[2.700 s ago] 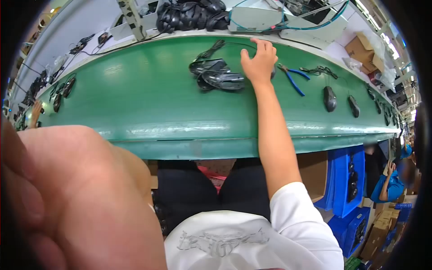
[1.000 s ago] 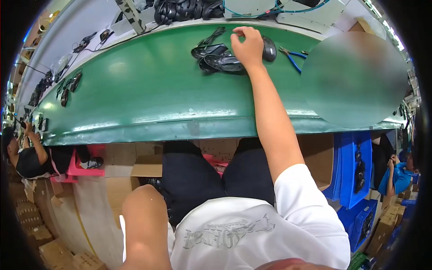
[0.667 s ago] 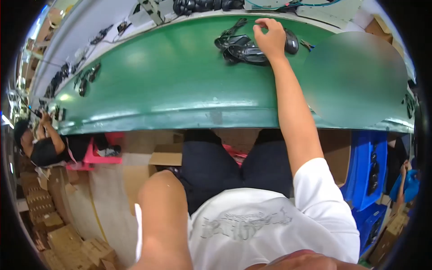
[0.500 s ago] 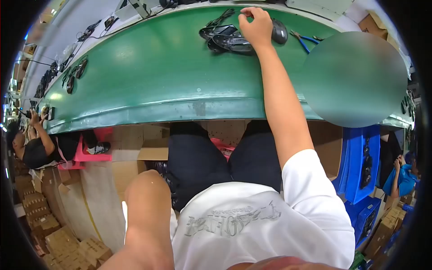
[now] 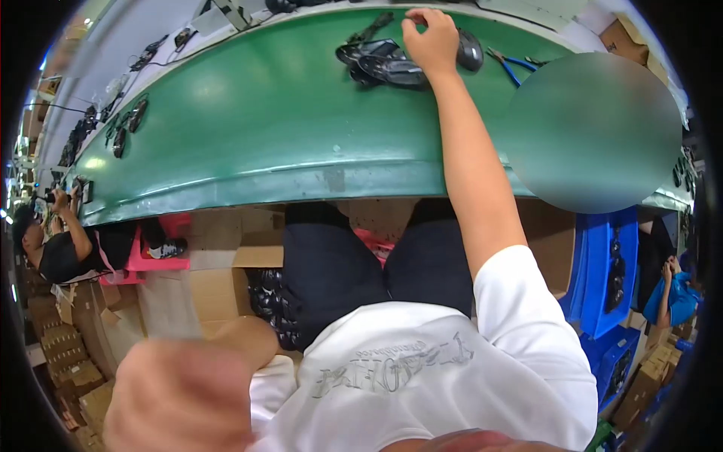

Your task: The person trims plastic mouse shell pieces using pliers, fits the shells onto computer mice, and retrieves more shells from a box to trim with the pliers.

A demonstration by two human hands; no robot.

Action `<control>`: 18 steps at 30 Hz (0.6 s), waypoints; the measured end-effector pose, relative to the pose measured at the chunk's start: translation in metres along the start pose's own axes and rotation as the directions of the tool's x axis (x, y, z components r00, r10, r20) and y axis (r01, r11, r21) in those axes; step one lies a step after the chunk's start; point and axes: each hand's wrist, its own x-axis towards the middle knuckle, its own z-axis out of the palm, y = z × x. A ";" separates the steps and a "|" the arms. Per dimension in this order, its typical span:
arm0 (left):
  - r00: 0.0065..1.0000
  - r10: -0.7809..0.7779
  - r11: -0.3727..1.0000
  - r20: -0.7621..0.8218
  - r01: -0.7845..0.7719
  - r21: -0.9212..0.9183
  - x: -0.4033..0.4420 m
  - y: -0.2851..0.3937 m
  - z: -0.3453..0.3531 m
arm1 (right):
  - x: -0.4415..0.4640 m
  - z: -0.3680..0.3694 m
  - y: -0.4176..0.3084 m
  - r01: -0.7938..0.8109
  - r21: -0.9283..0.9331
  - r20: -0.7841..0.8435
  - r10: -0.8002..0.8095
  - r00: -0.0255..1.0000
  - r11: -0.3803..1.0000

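My right hand (image 5: pixel 435 41) is over the far side of the green bench, its fingers curled and thumb bent toward the index finger; whatever it may hold is hidden. Just left of it lie glossy black computer mice (image 5: pixel 380 64), their bundled cable (image 5: pixel 373 26) stretching away behind them. Another dark mouse (image 5: pixel 470 51) rests right beside my wrist. Blue-handled pliers (image 5: pixel 516 66) lie farther right. My left hand (image 5: pixel 177 395) is raised close to the camera at the lower left, smeared by motion, so its fingers cannot be made out.
The green bench (image 5: pixel 256 128) curves across the view. More mice with cables (image 5: pixel 128 124) lie on its left part. Below stand an open carton (image 5: pixel 218 294) with black parts and blue crates (image 5: pixel 606 286). One person (image 5: pixel 68 248) sits at left, another (image 5: pixel 670 294) at right.
My left forearm has swung, and the left hand has come into view, blurred, at the lower left. My right hand has barely moved among the mice.
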 end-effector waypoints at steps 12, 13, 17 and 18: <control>0.721 -0.592 0.449 0.360 0.666 -0.595 -0.058 -0.018 0.020 | -0.014 0.007 -0.002 0.104 0.089 -0.079 -0.097 0.992 0.991; 0.719 -0.589 0.397 0.368 0.654 -0.644 -0.060 -0.020 0.026 | -0.016 0.004 -0.006 0.092 0.084 -0.057 -0.088 0.995 0.992; 0.694 -0.602 0.194 0.395 0.607 -0.771 -0.068 -0.019 0.052 | -0.016 0.002 -0.008 0.010 0.134 -0.032 -0.006 0.999 0.991; 0.698 -0.599 0.160 0.393 0.586 -0.794 -0.067 -0.021 0.057 | -0.013 0.003 -0.007 0.033 0.149 -0.052 -0.026 0.998 0.988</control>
